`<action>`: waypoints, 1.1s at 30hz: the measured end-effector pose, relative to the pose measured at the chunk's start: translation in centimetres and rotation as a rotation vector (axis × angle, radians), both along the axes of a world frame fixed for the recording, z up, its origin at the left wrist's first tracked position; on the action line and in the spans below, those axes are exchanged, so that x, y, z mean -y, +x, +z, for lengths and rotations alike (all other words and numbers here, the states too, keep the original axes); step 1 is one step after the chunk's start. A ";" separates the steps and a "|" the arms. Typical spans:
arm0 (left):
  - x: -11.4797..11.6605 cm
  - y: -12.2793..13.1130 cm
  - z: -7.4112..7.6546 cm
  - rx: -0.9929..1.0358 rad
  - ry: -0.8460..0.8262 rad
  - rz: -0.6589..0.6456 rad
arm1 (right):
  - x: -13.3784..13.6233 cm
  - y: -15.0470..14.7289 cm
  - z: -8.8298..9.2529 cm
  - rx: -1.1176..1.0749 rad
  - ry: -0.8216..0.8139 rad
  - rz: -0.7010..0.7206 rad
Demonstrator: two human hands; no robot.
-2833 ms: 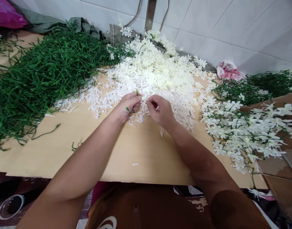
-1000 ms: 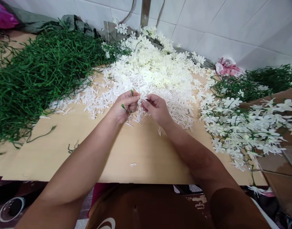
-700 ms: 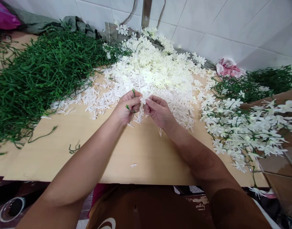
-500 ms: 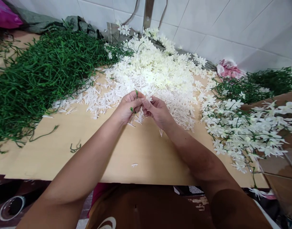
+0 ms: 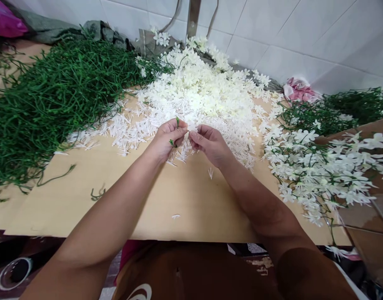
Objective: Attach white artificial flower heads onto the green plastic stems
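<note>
At the near edge of the heap of loose white blossoms, both hands are working close together above the tan board. Left hand is closing thumb and fingers on a thin green stem, whose tip is poking up above the knuckles and whose other end is showing below the thumb. Right hand is pinching a small white blossom between thumb and forefinger, right beside the stem tip; whether the two parts are already touching cannot be told.

Judgement: the seating is going best with the stem held short and steady, the blossom's narrow end lined up on the tip and pushed straight on; a slant is likely to bend the stem or drop the blossom among the loose ones.

Left of the heap, a mound of bare green stems is lying on the board. Right of the heap, finished sprays are spilling over the edge of a brown cardboard box; what is lying deeper inside it is hidden. No other container is showing its contents.
</note>
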State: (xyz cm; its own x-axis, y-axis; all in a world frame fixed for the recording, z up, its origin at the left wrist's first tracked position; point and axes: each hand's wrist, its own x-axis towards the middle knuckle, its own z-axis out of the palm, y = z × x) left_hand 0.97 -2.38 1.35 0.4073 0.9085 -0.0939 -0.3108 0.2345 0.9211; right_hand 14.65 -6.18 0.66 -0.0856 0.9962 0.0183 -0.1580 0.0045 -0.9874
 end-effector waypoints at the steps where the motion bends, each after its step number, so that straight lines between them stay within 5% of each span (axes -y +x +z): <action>1: 0.0 -0.1 0.0 -0.020 0.005 -0.014 | 0.0 0.0 0.1 0.056 0.045 -0.033; 7: 0.1 -0.1 0.0 -0.065 0.026 -0.052 | -0.1 0.2 0.6 0.327 0.268 -0.188; 18: 0.2 0.1 -0.1 0.015 -0.049 -0.003 | 0.1 0.0 -0.4 0.260 0.169 -0.137; 24: 0.3 0.4 -0.2 -0.031 -0.045 -0.032 | 0.5 -0.6 -1.3 0.525 0.395 -0.274; 33: 0.4 0.2 0.0 -0.036 -0.043 -0.018 | 0.3 0.6 -0.9 0.632 0.570 -0.262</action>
State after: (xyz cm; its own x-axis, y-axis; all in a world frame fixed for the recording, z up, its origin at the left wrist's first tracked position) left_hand 1.16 -2.74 1.39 0.4191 0.8959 -0.1472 -0.2729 0.2789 0.9207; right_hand 15.22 -6.50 -0.27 -0.0180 0.8391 0.5436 0.4907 0.4811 -0.7264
